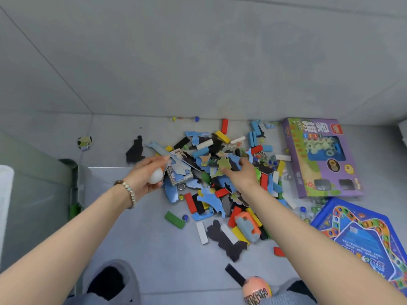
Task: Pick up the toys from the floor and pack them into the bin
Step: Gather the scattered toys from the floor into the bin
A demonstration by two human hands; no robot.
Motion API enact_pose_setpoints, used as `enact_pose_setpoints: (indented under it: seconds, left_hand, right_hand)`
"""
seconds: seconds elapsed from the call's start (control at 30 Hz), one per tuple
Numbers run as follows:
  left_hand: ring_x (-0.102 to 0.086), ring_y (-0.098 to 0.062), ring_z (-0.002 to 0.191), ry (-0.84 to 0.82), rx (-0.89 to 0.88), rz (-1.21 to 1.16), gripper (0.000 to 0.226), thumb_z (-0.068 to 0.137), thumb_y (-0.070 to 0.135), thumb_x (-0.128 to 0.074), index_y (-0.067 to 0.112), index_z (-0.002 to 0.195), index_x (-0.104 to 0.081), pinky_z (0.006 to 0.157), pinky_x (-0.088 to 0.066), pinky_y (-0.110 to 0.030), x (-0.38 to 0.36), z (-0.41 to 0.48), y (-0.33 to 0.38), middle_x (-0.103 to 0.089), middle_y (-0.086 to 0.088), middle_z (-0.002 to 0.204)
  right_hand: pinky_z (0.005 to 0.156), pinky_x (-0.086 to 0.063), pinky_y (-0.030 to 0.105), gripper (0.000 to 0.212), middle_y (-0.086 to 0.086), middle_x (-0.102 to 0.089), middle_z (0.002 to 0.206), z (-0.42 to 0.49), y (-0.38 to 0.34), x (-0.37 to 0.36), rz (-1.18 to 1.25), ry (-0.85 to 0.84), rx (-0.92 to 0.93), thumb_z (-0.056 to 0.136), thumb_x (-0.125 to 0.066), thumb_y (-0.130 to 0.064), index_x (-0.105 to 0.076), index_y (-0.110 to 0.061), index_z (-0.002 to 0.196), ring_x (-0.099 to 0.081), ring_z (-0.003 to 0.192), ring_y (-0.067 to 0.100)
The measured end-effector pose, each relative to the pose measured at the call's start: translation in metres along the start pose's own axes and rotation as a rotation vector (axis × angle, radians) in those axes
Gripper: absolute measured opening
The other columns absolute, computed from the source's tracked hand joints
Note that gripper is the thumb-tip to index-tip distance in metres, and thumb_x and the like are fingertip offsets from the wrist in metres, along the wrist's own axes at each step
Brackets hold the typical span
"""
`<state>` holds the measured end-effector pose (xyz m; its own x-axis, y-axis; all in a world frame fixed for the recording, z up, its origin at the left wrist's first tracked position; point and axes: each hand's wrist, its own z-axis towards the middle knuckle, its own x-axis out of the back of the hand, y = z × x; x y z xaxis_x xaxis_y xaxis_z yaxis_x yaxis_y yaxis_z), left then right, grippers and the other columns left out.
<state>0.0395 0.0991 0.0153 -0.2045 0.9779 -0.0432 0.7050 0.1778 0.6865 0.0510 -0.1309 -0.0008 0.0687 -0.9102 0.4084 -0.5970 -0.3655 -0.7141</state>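
Grey floor tiles (154,249) carry a heap of toys (220,183) against the far wall: coloured wooden blocks, blue and black puzzle pieces, and marbles (196,118) scattered along the wall's foot. The left hand (149,175), with a beaded bracelet (128,192) on its wrist, hovers at the heap's left edge with its fingers curled round a white egg (156,176). The right hand (240,172) reaches into the middle of the heap, thumb and fingers bent down onto a green puzzle piece (224,165); whether it truly grips the piece cannot be told. A green block (175,220) lies apart on the near left of the heap, and a black puzzle piece (135,151) lies at its far left. To the right of the heap a purple game box (319,159) lies flat, with a blue game board (363,238) nearer than it. A pink egg (256,289) sits at the near edge. At the left stands a translucent bin (33,172) with a green clasp (74,194), well apart from the heap.
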Motion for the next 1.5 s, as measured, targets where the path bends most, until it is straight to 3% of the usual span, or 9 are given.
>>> enact_pose_setpoints:
  seconds: [0.2, 0.37, 0.57, 0.67, 0.7, 0.73, 1.1, 1.27, 1.5]
  left_hand:
    - [-0.050, -0.009, 0.062, -0.016, 0.036, 0.034, 0.013, 0.084, 0.031, -0.067, 0.023, 0.090, -0.059, 0.041, -0.045, -0.014, 0.008, -0.006, -0.009, -0.057, 0.001, 0.088]
    - [-0.050, -0.010, 0.062, -0.088, 0.108, 0.138, 0.017, 0.083, 0.035, -0.066, 0.024, 0.095, -0.061, 0.042, -0.046, -0.015, 0.000, -0.013, -0.024, -0.058, -0.001, 0.092]
    - [-0.051, -0.012, 0.064, -0.180, 0.224, 0.177, 0.021, 0.082, 0.036, -0.067, 0.021, 0.096, -0.062, 0.040, -0.047, -0.016, -0.019, -0.023, -0.044, -0.057, -0.008, 0.099]
    - [-0.050, -0.013, 0.065, -0.213, 0.249, 0.164, 0.020, 0.082, 0.037, -0.068, 0.021, 0.092, -0.062, 0.041, -0.047, -0.016, -0.024, -0.026, -0.051, -0.056, -0.006, 0.090]
    - [-0.050, -0.013, 0.065, -0.219, 0.246, 0.165, 0.019, 0.082, 0.037, -0.067, 0.022, 0.091, -0.061, 0.041, -0.047, -0.016, -0.026, -0.027, -0.052, -0.055, -0.006, 0.087]
    - [-0.049, -0.013, 0.065, -0.220, 0.238, 0.168, 0.018, 0.082, 0.037, -0.067, 0.023, 0.092, -0.061, 0.041, -0.046, -0.016, -0.026, -0.027, -0.053, -0.054, -0.005, 0.086]
    - [-0.051, -0.012, 0.064, -0.273, 0.237, 0.230, 0.035, 0.082, 0.039, -0.067, 0.025, 0.113, -0.059, 0.045, -0.047, -0.017, -0.043, -0.031, -0.062, -0.056, -0.006, 0.103]
    - [-0.054, -0.011, 0.066, -0.319, 0.196, 0.248, 0.019, 0.084, 0.039, -0.065, 0.029, 0.099, -0.061, 0.046, -0.049, -0.017, -0.039, -0.036, -0.048, -0.057, -0.004, 0.104]
    - [-0.050, -0.009, 0.066, -0.073, 0.053, 0.048, 0.016, 0.086, 0.031, -0.063, 0.022, 0.099, -0.059, 0.043, -0.047, -0.015, 0.004, -0.020, -0.017, -0.055, -0.001, 0.090]
  right_hand:
    - [0.109, -0.036, 0.044, 0.075, 0.003, -0.037, 0.148, -0.002, 0.007, 0.024, 0.242, 0.082, -0.053, 0.084, -0.071, -0.024, -0.030, -0.012, 0.146, -0.040, 0.133, 0.027]
    - [0.091, -0.049, 0.037, 0.033, 0.002, -0.063, 0.102, -0.023, 0.029, 0.016, 0.424, -0.144, -0.196, 0.086, -0.067, -0.018, -0.046, -0.021, 0.111, -0.062, 0.098, 0.021]
    - [0.091, -0.049, 0.039, 0.071, 0.014, -0.051, 0.136, -0.048, 0.045, -0.019, 0.412, -0.099, -0.240, 0.083, -0.071, -0.018, -0.034, 0.001, 0.141, -0.058, 0.108, 0.027]
    - [0.099, -0.043, 0.040, 0.057, 0.004, -0.029, 0.137, -0.046, 0.051, -0.021, 0.335, -0.034, -0.201, 0.086, -0.068, -0.015, -0.044, 0.003, 0.134, -0.052, 0.121, 0.029]
    - [0.097, -0.045, 0.039, 0.049, -0.005, -0.047, 0.096, -0.047, 0.053, -0.021, 0.286, -0.012, -0.174, 0.085, -0.069, -0.017, -0.052, -0.001, 0.127, -0.056, 0.116, 0.027]
    - [0.094, -0.048, 0.038, 0.043, 0.004, -0.063, 0.118, -0.047, 0.055, -0.021, 0.242, 0.002, -0.150, 0.083, -0.071, -0.018, -0.057, -0.005, 0.122, -0.059, 0.110, 0.025]
    - [0.061, -0.044, 0.022, 0.045, 0.007, -0.059, 0.101, -0.038, 0.061, -0.019, 0.304, -0.073, -0.263, 0.080, -0.074, -0.019, -0.053, -0.011, 0.119, -0.053, 0.072, 0.016]
    - [0.045, -0.037, 0.022, 0.019, 0.002, -0.049, 0.058, -0.039, 0.056, -0.009, 0.425, -0.146, -0.317, 0.084, -0.069, -0.009, -0.051, -0.011, 0.090, -0.041, 0.037, 0.009]
    - [0.075, -0.054, 0.027, 0.059, 0.008, -0.066, 0.118, -0.022, 0.016, -0.016, 0.383, -0.152, -0.130, 0.074, -0.078, -0.032, -0.053, -0.008, 0.122, -0.064, 0.087, 0.016]
